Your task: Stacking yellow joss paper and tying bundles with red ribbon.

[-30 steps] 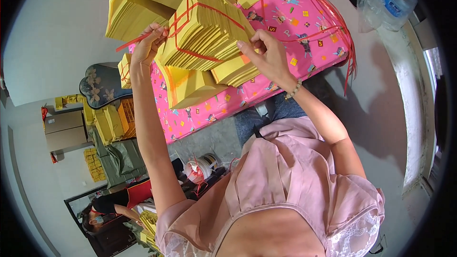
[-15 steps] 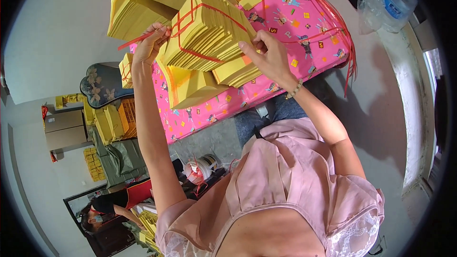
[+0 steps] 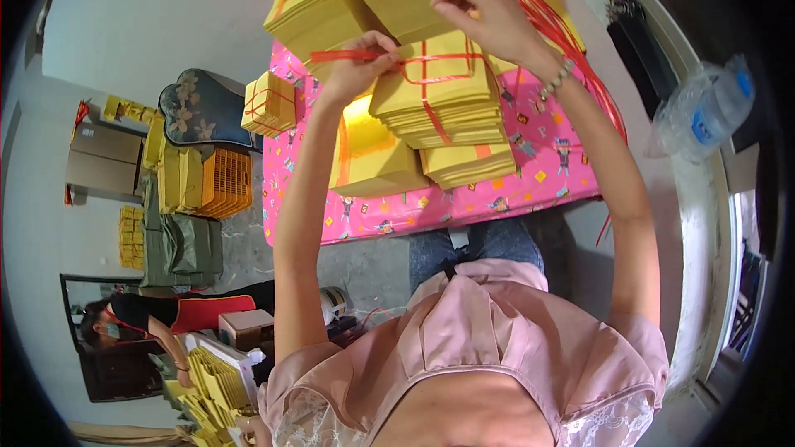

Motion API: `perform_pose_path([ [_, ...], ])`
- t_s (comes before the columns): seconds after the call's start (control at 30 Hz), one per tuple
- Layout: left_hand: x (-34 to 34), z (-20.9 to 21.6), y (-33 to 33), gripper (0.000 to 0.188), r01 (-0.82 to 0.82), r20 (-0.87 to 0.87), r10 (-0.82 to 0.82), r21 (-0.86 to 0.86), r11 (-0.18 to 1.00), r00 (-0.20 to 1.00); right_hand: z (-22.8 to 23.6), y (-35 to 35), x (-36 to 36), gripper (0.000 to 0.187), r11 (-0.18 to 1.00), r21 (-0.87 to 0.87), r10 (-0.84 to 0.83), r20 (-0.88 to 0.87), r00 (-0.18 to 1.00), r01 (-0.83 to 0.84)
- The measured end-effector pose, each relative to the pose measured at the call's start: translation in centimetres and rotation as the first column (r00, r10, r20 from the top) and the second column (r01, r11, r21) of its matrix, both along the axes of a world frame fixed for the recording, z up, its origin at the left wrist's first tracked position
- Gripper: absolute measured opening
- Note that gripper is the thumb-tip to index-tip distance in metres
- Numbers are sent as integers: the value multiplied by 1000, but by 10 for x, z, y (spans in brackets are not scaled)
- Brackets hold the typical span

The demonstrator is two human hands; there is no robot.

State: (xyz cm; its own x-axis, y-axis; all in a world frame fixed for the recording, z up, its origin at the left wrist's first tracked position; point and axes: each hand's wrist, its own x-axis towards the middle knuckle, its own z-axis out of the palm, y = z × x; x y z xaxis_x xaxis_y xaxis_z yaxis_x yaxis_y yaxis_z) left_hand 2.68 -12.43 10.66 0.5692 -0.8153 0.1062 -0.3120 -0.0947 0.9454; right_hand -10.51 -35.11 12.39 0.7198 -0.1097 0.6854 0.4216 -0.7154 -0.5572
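Note:
A bundle of yellow paper sheets (image 3: 397, 106) sits in front of me on other yellow stacks, with red plastic strapping (image 3: 428, 112) crossed around it. At its upper left corner, my left hand (image 3: 358, 68) pinches the strapping, and a loose red end sticks out to the left. Above the bundle's far side is my right hand (image 3: 493, 21), lifted clear, its fingers curled together; whatever lies between them is hidden. Under the bundle are a yellow paper stack (image 3: 377, 167) and a lower one (image 3: 470, 165).
Taller yellow stacks (image 3: 319, 12) stand behind on the pink patterned table cover (image 3: 389, 219). A small tied bundle (image 3: 269, 105) sits at the left edge. Loose red strips (image 3: 571, 37) hang at right. A co-worker (image 3: 149, 319) handles yellow paper at lower left, near an orange crate (image 3: 228, 182).
My right hand has let go of the bundle's right side and risen above its far edge. The bundle has been turned and set lower on the stacks. My left hand still pinches the strapping.

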Motion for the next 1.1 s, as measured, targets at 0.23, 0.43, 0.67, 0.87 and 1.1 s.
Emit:
perform_pose_path([
  [0.23,-22,-1,-2,8,-134,524,87,52,990,847,0,17,61,21,858,-125,387,-481,787,-499],
  [0.43,-39,-2,-1,8,-221,577,228,-83,972,784,-7,19,62,20,864,3,417,-566,711,-504],
  [0.67,-41,-6,1,7,-244,569,291,-160,957,769,-12,27,63,13,892,110,414,-591,693,-438],
  [0.87,-38,-8,-2,7,-323,489,368,-176,930,791,-27,24,67,19,914,126,389,-546,743,-386],
  [1.1,-42,-9,-4,9,-319,626,390,-229,920,675,-11,27,53,19,908,-15,353,-510,785,-418],
])
